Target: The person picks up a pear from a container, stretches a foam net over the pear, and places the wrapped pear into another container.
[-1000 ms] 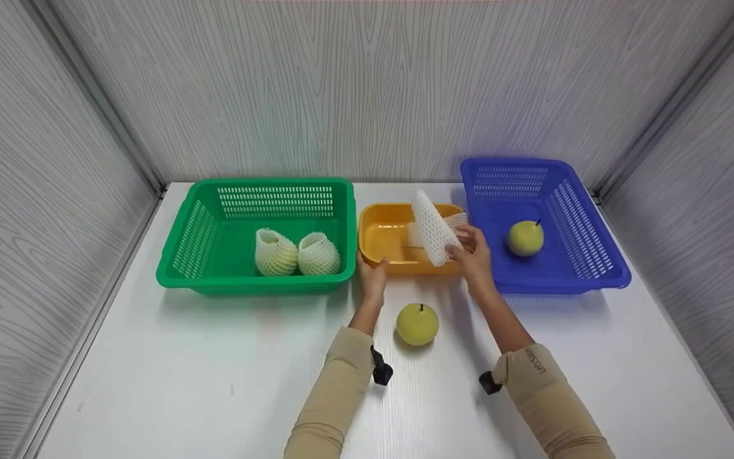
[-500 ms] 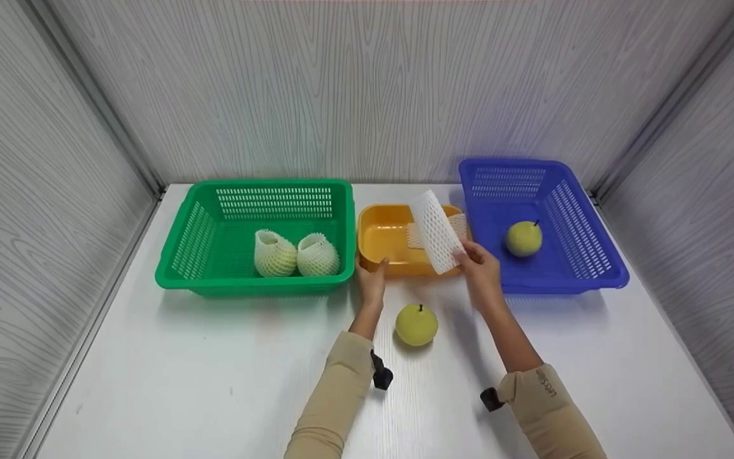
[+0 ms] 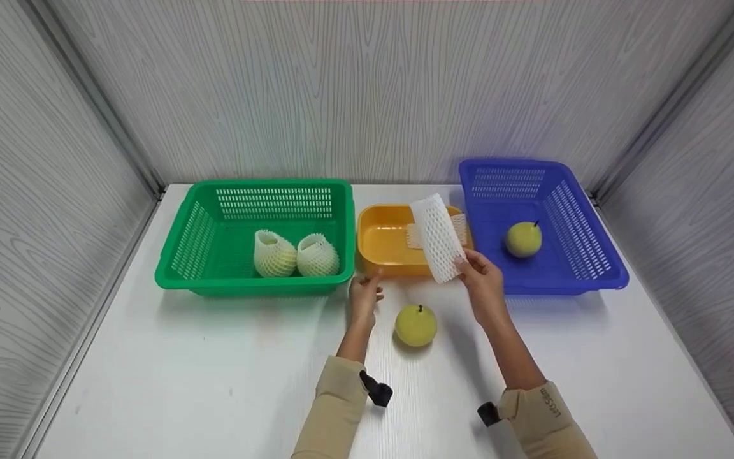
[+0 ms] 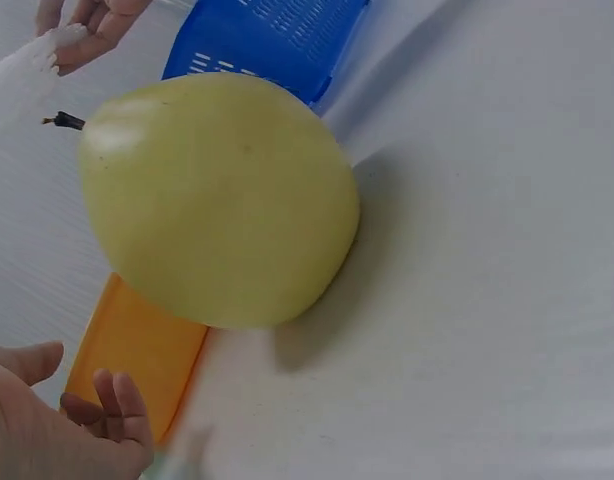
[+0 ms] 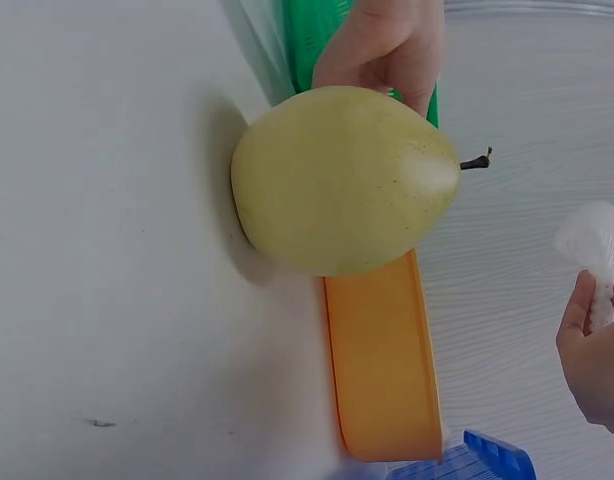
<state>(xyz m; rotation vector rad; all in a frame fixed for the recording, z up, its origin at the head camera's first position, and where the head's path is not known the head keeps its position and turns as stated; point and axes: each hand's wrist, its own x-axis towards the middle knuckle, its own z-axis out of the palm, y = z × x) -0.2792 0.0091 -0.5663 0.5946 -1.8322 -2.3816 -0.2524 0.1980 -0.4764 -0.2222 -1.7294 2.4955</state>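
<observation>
Between the thumb and fingers of my right hand point(image 3: 483, 284) is pinched a white foam fruit net point(image 3: 437, 239), flat and held up over the front right of the orange tray point(image 3: 383, 245). My left hand point(image 3: 364, 298) is just in front of the tray's front left corner, its fingers loosely bent and holding nothing. A bare yellow-green pear point(image 3: 416, 326) stands on the table between my forearms, stem up; it looms large in both wrist views. Inside the tray lies another foam net point(image 3: 415, 236), partly hidden behind the raised one.
To the left, a green basket point(image 3: 208, 280) contains two pears in foam nets point(image 3: 276, 255). At the right, a blue basket point(image 3: 561, 280) has one bare pear point(image 3: 524, 240) in it. Pale wood-grain panels point(image 3: 341, 95) enclose the white table at the back and sides.
My right hand has drawn the foam net back towards me and slightly right, lifting it flatter into view. My left hand has let go of the orange tray and pulled back a little.
</observation>
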